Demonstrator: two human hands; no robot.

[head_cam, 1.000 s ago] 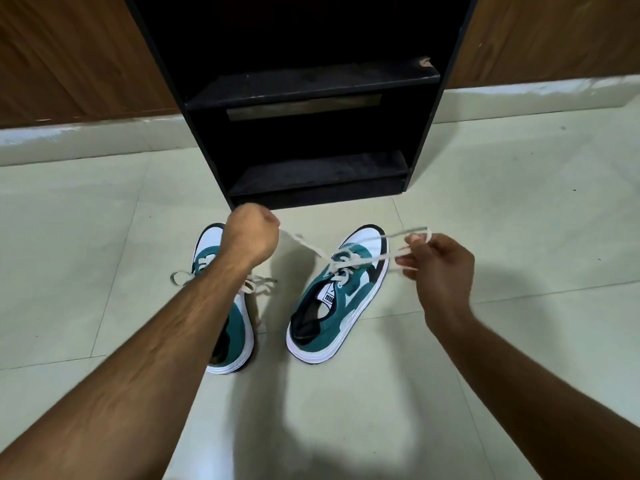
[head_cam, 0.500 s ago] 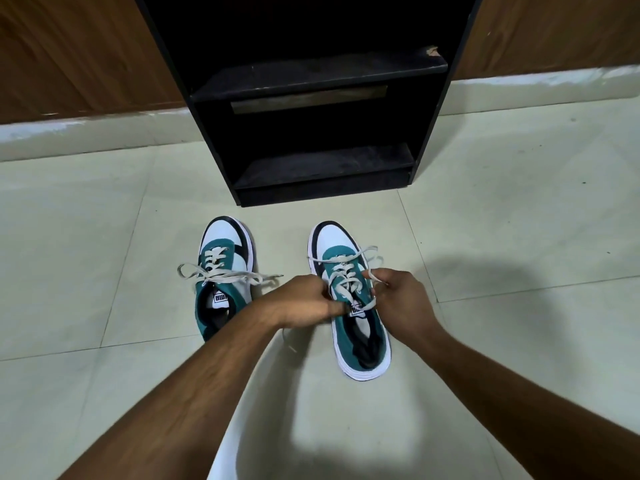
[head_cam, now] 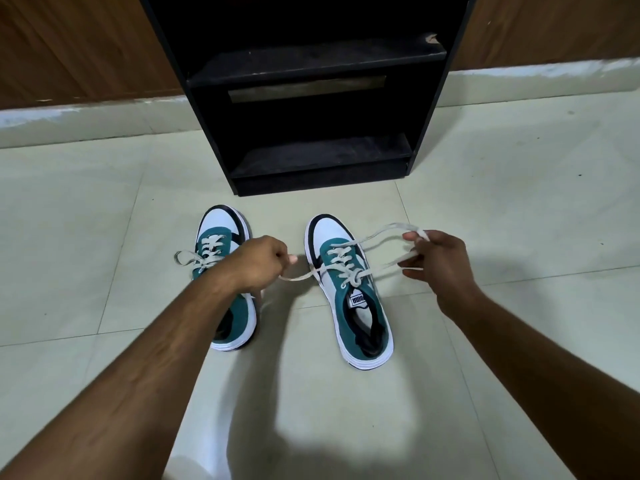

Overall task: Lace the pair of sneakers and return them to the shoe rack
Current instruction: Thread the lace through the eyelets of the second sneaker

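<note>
Two teal, white and black sneakers stand side by side on the tiled floor, toes toward the rack. The right sneaker [head_cam: 349, 292] has its cream lace [head_cam: 377, 237] pulled out to both sides. My right hand [head_cam: 440, 265] pinches a loop of that lace to the shoe's right. My left hand [head_cam: 259, 265] is closed on the lace's other end, left of the shoe. The left sneaker [head_cam: 221, 237] is partly hidden under my left forearm; its lace ends lie loose. The black shoe rack [head_cam: 318, 60] stands just beyond, with bare shelves.
Pale floor tiles [head_cam: 519, 202] surround the shoes on all sides. A brown wooden wall [head_cam: 69, 46] with a white skirting runs behind the rack. My shadow falls on the floor in front of the shoes.
Half a second ago both hands were together over the right sneaker's tongue. They have now moved apart sideways, drawing the lace out taut to left and right.
</note>
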